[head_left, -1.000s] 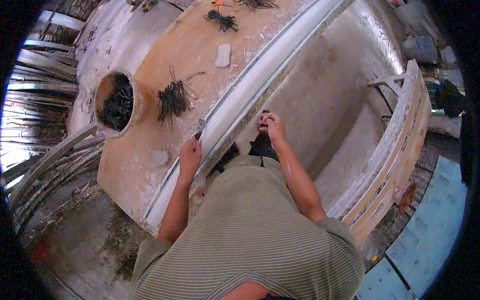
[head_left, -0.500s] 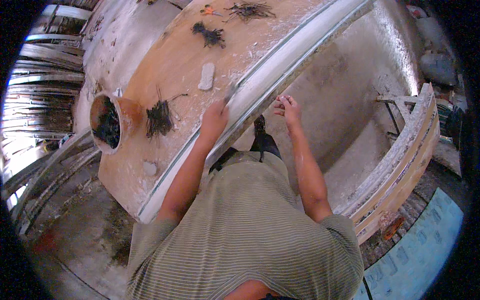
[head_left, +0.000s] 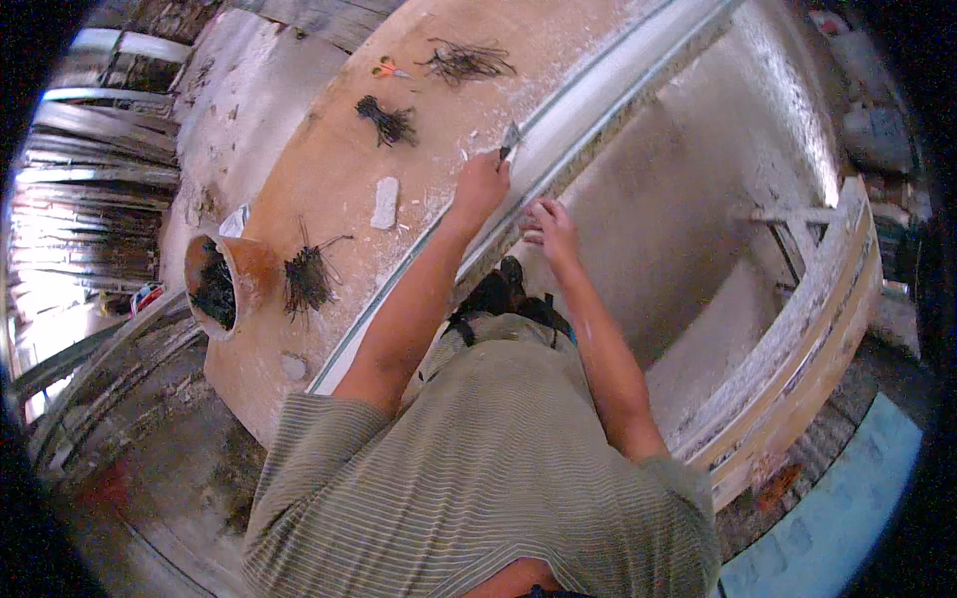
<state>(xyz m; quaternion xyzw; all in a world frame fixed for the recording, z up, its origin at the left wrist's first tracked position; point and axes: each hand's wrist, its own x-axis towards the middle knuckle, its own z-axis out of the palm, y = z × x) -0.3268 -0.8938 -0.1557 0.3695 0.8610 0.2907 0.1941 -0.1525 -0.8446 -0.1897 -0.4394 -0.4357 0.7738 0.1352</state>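
My left hand (head_left: 482, 182) is closed around a dark-handled putty knife (head_left: 510, 140), its small blade pointing away from me over the long curved white strip (head_left: 568, 125). Thin green lines run along both sides of this strip. My right hand (head_left: 551, 234) is beside the strip's near edge with loosely bent fingers apart; I see nothing in it. On the brown tabletop (head_left: 329, 164) left of the strip lie a white block (head_left: 385, 202) and several white crumbs.
Dark wire bundles (head_left: 386, 122) lie on the tabletop near orange-handled scissors (head_left: 391, 68). A round brown container (head_left: 239, 284) with dark contents is at its left edge. To the right stands a curved wooden frame (head_left: 797, 349), with a light blue panel (head_left: 837, 508) behind it.
My left hand has moved forward and right along the strip with the putty knife. My right hand has come back toward the strip's edge, and its fingers have loosened. The view has shifted slightly.
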